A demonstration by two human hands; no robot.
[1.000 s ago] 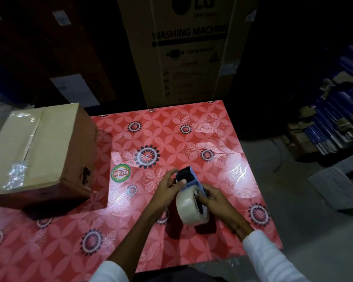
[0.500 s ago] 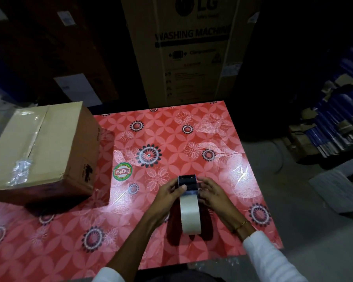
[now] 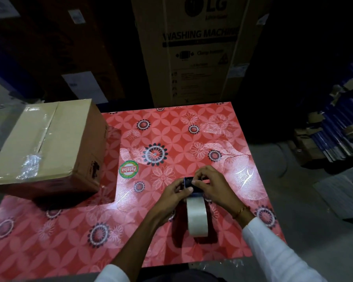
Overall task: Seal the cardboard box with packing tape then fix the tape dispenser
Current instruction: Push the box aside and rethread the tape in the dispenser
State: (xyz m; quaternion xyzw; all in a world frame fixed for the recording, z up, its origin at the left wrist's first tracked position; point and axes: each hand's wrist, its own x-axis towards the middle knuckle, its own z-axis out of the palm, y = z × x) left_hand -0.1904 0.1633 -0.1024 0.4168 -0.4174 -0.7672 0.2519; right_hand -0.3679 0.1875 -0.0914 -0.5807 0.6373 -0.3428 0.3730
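A brown cardboard box (image 3: 55, 143) sits at the left on the red flowered table (image 3: 222, 139), its top seam covered by clear tape with a crumpled patch near the front. Close to the table's front edge I hold a tape dispenser (image 3: 194, 186) with a whitish tape roll (image 3: 197, 215) standing edge-on toward me. My left hand (image 3: 175, 192) grips the dispenser's dark head from the left. My right hand (image 3: 210, 182) curls over the head from the right, fingertips on its top.
A tall washing machine carton (image 3: 194, 51) stands behind the table. Stacked blue items and cardboard (image 3: 334, 129) lie on the floor to the right. A round green sticker (image 3: 128, 169) is on the tabletop. The table's right edge drops to grey floor.
The roll has turned from side-on to edge-on. My right hand has moved from the roll's side up over the dispenser head, and both hands have closed in on it.
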